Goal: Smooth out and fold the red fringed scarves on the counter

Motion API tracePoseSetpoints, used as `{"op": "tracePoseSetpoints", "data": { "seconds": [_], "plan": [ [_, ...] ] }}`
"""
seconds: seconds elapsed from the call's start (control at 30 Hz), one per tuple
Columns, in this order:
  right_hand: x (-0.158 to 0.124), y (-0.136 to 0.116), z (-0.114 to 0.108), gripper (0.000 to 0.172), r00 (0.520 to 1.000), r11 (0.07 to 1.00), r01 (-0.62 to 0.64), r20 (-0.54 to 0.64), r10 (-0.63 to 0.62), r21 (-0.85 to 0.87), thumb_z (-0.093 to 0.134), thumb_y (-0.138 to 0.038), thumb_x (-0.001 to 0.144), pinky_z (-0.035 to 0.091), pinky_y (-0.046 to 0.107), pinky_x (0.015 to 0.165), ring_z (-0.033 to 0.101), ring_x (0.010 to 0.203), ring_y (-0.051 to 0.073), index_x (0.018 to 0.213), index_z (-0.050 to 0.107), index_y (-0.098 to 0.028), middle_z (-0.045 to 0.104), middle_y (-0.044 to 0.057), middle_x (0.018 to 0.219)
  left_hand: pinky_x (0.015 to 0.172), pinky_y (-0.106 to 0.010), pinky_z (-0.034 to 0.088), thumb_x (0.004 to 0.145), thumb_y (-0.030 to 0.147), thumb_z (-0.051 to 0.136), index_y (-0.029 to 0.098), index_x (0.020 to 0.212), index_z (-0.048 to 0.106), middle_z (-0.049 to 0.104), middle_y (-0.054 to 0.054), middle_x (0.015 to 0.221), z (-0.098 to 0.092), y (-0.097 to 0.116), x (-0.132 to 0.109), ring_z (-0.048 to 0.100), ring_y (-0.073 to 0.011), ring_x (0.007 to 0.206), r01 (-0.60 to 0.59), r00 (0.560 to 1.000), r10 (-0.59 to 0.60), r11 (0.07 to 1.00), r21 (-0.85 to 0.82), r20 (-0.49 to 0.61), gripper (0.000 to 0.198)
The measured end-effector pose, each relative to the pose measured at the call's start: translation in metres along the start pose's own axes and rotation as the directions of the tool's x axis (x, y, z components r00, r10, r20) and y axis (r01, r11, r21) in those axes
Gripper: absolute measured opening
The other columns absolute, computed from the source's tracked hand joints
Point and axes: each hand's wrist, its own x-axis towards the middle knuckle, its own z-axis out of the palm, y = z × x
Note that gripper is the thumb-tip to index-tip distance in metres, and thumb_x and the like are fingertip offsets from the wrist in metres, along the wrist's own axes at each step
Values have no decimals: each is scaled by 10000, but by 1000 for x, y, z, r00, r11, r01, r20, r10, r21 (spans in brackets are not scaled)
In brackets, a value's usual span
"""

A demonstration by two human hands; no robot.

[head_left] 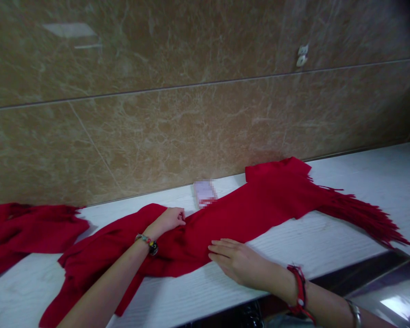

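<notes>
A long red fringed scarf (239,209) lies stretched across the white table, its fringe spread to the right and its left part loosely bunched. My left hand (169,219), with a beaded bracelet at the wrist, is closed at the scarf's far edge near the middle, fingers curled on the cloth. Across from it, my right hand (237,260) rests at the scarf's near edge, its fingers extended over the fabric. Nothing is gripped in the right hand.
Another red cloth (37,228) lies at the far left. A small pale packet (205,193) sits behind the scarf. A brown marble wall (191,132) borders the white table (372,171) at the back. Dark items show below the near edge.
</notes>
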Motion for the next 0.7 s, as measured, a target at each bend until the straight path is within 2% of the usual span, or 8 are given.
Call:
{"op": "tracePoseSetpoints", "data": {
  "seconds": [0.17,0.37,0.53,0.63,0.7],
  "plan": [
    [0,0,0,309,1000,999,29,7,-29,-37,421,-152,859,384,338,961,472,1119,191,1141,547,-143,561,69,1182,591,-225,379,716,133,479,154,676,557,623,-33,698,-4,1,2,546,-142,642,39,999,-37,997,60,-39,91],
    [1,0,1,308,999,999,21,27,-20,-39,403,-157,869,391,344,954,481,1110,199,1140,549,-135,561,73,1183,625,-266,388,811,144,377,143,828,507,617,-84,772,-10,-14,9,547,-168,682,100,983,-83,990,101,-166,131],
    [0,0,-1,321,999,1000,14,51,-14,-9,398,-162,874,372,342,969,461,1132,192,1166,532,-154,549,74,1196,697,-254,422,796,102,390,165,875,499,614,-54,852,-3,-18,12,559,-147,756,-17,988,29,996,82,-155,148],
    [0,0,-5,334,995,1000,11,94,-11,5,414,-169,870,361,344,973,448,1144,190,1187,515,-193,532,73,1216,776,-270,421,786,87,394,164,931,503,578,-62,941,-3,-11,0,539,-148,854,-92,977,107,992,85,-182,198],
    [1,0,-7,340,993,1000,11,116,-11,4,421,-174,869,357,350,972,446,1144,193,1194,509,-219,527,75,1219,838,-290,405,788,109,414,167,955,521,539,-76,1022,-5,-5,-12,513,-160,932,-182,959,205,974,132,-196,207]
  ]
}}
